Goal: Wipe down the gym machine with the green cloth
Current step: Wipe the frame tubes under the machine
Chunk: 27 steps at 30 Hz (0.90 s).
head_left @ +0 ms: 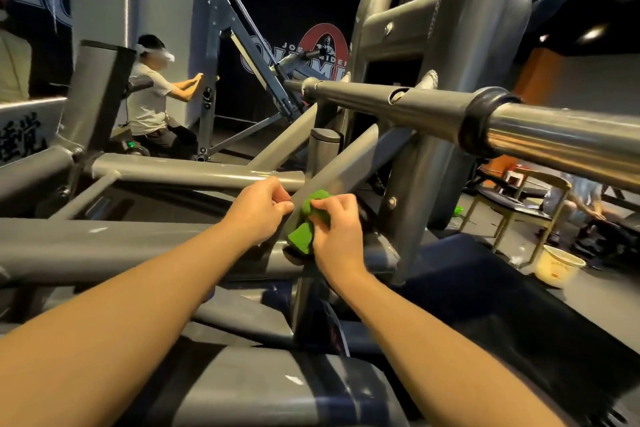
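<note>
A: Start close; what are the two hands doing?

B: Both arms reach forward over the machine (104, 246); the right hand (334, 232) has its fingers (327, 206) clamped on the cloth (304, 229), bunching it and pressing it to the strut (346, 163) just above the joint where the strut meets the lower frame.

A: And the left hand (259, 208)?

B: Just beside the cloth, on the strut's other side; fingers curled, thumb tip against the strut's near edge; whether they truly clamp the metal I cannot tell. I judge it is there to steady the person while the right hand rubs.

A: Why wad the cloth up rather than spread it?

B: My guess: a wad gets into the tight corner at the joint and puts more pressure on a narrow face.

A: Which way does it lie?

B: Its long axis follows the strut's slope; the lower end points down at the joint, the upper end up and away to the right, so I expect the strokes to run along the strut.

A: Beyond that?

B: A chrome bar (554, 139) crosses above on the right; a bucket (557, 265) stands on the floor to the right, well apart; far left, another person (149, 104) sits at a different machine.
</note>
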Available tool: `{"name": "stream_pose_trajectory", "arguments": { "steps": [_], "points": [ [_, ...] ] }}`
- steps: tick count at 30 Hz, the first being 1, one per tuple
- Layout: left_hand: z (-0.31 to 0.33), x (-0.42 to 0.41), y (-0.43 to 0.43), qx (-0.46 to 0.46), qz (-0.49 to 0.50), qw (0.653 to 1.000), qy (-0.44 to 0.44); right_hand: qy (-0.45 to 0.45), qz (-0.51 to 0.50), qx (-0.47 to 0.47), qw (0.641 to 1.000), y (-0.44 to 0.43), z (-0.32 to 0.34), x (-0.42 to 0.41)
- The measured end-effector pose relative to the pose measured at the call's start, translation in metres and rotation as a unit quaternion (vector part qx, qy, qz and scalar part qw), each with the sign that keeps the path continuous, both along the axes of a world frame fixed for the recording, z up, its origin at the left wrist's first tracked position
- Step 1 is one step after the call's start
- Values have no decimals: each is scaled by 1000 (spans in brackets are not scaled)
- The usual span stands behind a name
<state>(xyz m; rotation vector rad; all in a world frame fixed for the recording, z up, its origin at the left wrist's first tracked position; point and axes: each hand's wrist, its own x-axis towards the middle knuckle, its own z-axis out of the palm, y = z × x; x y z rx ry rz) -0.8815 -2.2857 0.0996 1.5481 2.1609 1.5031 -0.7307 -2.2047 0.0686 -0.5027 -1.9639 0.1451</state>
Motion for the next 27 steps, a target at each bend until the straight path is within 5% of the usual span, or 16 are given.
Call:
{"name": "stream_pose_trajectory", "arguments": {
  "steps": [8,12,18,23,27],
  "points": [
    [0,0,-4,9,-9,1000,-26,155,-146,-21,977,56,90,28],
    [-5,-1,-2,26,-14,999,-42,167,-79,-55,981,22,35,-1],
    [-9,-8,-10,-2,-16,1000,-18,31,-31,-110,993,-9,-14,-8],
    [-27,-22,-25,-50,15,998,25,161,-30,-117,979,22,58,16],
    [-36,-25,-24,-46,35,998,12,189,-30,-126,973,10,39,4]
  ]
}}
